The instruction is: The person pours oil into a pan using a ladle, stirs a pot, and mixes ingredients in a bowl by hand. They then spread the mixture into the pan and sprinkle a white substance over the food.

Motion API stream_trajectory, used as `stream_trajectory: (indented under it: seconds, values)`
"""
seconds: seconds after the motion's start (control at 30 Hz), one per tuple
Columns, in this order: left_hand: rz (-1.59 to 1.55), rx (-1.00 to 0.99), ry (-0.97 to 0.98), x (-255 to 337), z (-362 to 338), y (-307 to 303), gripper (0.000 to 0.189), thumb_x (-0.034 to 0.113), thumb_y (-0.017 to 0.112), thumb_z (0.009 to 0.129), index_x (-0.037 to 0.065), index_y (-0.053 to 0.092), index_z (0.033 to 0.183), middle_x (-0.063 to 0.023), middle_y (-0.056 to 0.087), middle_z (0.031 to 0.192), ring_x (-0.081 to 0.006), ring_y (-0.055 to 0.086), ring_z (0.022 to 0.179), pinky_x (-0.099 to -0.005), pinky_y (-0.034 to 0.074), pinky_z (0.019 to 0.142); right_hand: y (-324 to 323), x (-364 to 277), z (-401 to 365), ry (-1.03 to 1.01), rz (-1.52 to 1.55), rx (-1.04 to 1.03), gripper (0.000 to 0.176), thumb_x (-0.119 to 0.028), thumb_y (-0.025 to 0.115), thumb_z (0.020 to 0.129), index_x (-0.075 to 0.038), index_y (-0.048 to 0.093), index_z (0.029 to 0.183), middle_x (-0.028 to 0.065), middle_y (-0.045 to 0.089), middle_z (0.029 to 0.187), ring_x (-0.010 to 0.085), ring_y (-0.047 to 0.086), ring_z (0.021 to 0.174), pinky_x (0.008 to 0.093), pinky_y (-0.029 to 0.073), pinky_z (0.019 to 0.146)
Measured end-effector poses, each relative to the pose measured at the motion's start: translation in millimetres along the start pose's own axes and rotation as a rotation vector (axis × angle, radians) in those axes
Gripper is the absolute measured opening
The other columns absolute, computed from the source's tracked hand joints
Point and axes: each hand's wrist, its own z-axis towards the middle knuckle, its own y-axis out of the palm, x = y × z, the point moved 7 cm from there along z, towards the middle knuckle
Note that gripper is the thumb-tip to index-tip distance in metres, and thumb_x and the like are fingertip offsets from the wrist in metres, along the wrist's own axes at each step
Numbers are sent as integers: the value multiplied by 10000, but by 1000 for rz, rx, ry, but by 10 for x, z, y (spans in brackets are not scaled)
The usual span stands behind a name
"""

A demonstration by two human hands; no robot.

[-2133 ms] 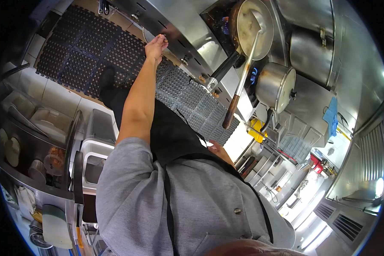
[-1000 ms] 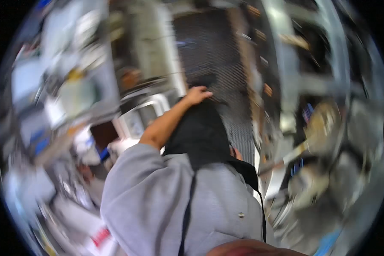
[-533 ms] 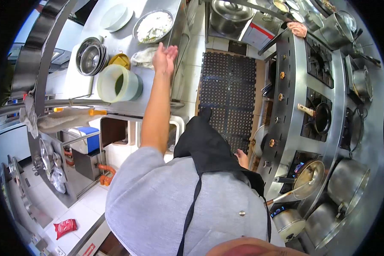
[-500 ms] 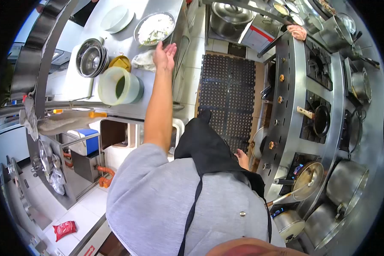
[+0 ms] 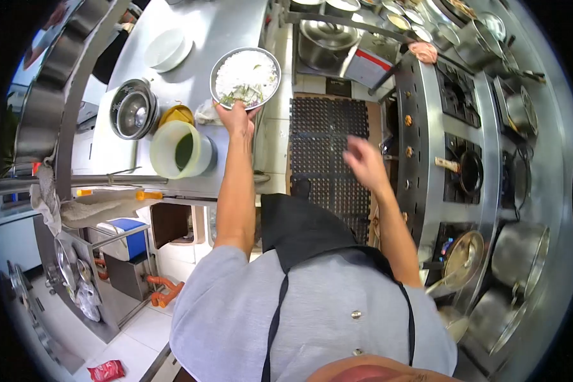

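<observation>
My left hand [image 5: 237,118] grips the near edge of a round metal bowl [image 5: 277,71] at the worktop's edge, thumb at the rim and fingers underneath. In the bowl lies white food that looks like rice [image 5: 247,73], with green herbs gathered toward my thumb. My right hand [image 5: 365,164] is raised over the dark floor mat, slightly blurred, its fingers loosely bent and apart with nothing in them. Just left of my left hand, a crumpled white cloth [image 5: 206,113] rests on the steel worktop [image 5: 226,25].
On the worktop stand a pale tub with green contents [image 5: 202,153], nested metal bowls [image 5: 134,108] and a white bowl [image 5: 167,51]. To the right runs a stove [image 5: 434,114] with a pan [image 5: 470,173] and, nearer me, a pan over a blue flame [image 5: 465,258]. A rubber mat [image 5: 328,124] covers the aisle.
My left hand, open beside the bowl before, has taken hold of it and shifted it right, toward the worktop's edge. My right hand has risen from beside the apron to above the mat.
</observation>
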Motion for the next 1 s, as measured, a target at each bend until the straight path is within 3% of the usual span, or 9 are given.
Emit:
stream_trajectory:
  seconds: [0.03, 0.2, 0.27, 0.37, 0.5, 0.67, 0.77, 0.87, 1.0]
  values:
    - [1, 24, -73, 12, -261, 2, 748, -160, 379, 705, 149, 233, 1370, -198, 483, 1255, -375, 630, 975, -500, 616, 647, -54, -295, 215, -175, -17, 34, 440, -161, 679, 785, 26, 568, 1168, 157, 608, 906, 256, 606, 793, 353, 496, 722]
    - [-117, -141, -317, -353, -1427, -313, 694, -124, 412, 728, 137, 270, 1356, -182, 522, 1212, -363, 642, 944, -481, 618, 626, 415, -1078, 635, -431, -79, -185, 500, -203, 705, 757, -22, 565, 1202, 205, 601, 995, 317, 614, 887, 392, 493, 782]
    - [-145, -179, -387, -444, -1994, -440, 675, -98, 432, 756, 145, 269, 1364, -168, 523, 1223, -353, 635, 967, -484, 616, 642, 789, -979, 370, -368, -96, -363, 650, -344, 745, 710, -68, 537, 1260, 249, 572, 1080, 374, 581, 1010, 439, 477, 857]
    - [-56, -129, -413, -353, -2740, -648, 808, -152, 394, 724, 193, 192, 1425, -179, 477, 1269, -366, 593, 1040, -522, 603, 703, 1275, -819, -210, -376, -671, -546, 959, -539, 782, 592, -182, 405, 1399, 303, 459, 1254, 487, 425, 1199, 501, 417, 965]
    - [-27, -20, -424, -542, -3184, -1213, 857, -161, 385, 727, 220, 139, 1454, -177, 448, 1296, -345, 576, 1066, -518, 605, 697, 1939, -597, -853, -233, -678, -682, 1086, -533, 813, 480, -280, 335, 1422, 274, 389, 1336, 520, 415, 1203, 649, 369, 931]
    - [-33, 62, -373, -413, -3472, -1883, 800, -145, 395, 742, 204, 185, 1431, -187, 480, 1254, -345, 605, 1026, -495, 611, 704, 2545, -861, -1313, -197, -584, -797, 1043, -491, 815, 495, -290, 358, 1410, 262, 429, 1307, 499, 460, 1175, 610, 403, 917]
    - [-107, 72, -343, -275, -3530, -2313, 692, -125, 389, 773, 159, 232, 1384, -197, 509, 1213, -341, 648, 922, -470, 620, 669, 2723, -1312, -1494, -452, -598, -835, 933, -473, 807, 553, -225, 437, 1374, 246, 505, 1234, 476, 508, 1131, 572, 423, 911]
    - [-102, 141, -320, 3, -3591, -2727, 699, -125, 385, 768, 153, 225, 1389, -201, 512, 1209, -338, 648, 923, -461, 624, 652, 2987, -1587, -1457, -515, -390, -976, 946, -498, 808, 547, -208, 445, 1370, 251, 492, 1248, 484, 494, 1138, 520, 418, 950]
    - [-20, 59, -289, 231, -3461, -3292, 732, -130, 371, 762, 175, 212, 1408, -208, 500, 1219, -339, 654, 895, -470, 625, 619, 3587, -1819, -1511, -530, -504, -922, 1028, -513, 824, 494, -209, 415, 1387, 276, 428, 1305, 445, 475, 1178, 474, 409, 980]
